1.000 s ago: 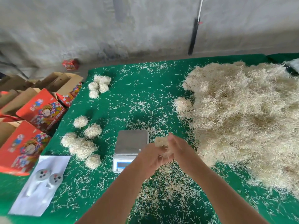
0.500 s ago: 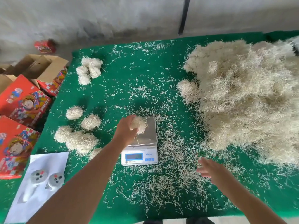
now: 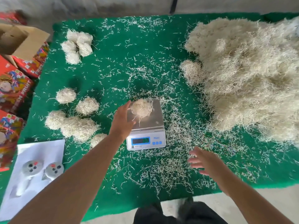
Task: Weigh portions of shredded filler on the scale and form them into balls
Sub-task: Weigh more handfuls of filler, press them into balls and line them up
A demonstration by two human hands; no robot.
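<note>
A small ball of shredded filler (image 3: 141, 108) lies on the steel plate of the digital scale (image 3: 146, 126), whose display is lit. My left hand (image 3: 123, 121) is at the ball's left side, thumb and fingers spread and just touching it, not closed round it. My right hand (image 3: 203, 160) hovers open, fingers apart, above the loose shreds to the front right of the scale. The big pile of filler (image 3: 250, 75) fills the right of the table. Several finished balls (image 3: 72, 122) lie left of the scale, and another cluster of balls (image 3: 76, 44) lies at the far left.
A green cloth (image 3: 129, 54) strewn with shreds covers the table. Red printed boxes (image 3: 13, 88) and an open carton (image 3: 19, 41) stand off its left edge. A white sheet (image 3: 37, 152) with two grey devices lies front left. A lone clump (image 3: 191, 70) sits beside the pile.
Both hands were pressing the ball together; my left hand then carried it over and set it on the scale plate, while my right hand dropped away to the front right, empty.
</note>
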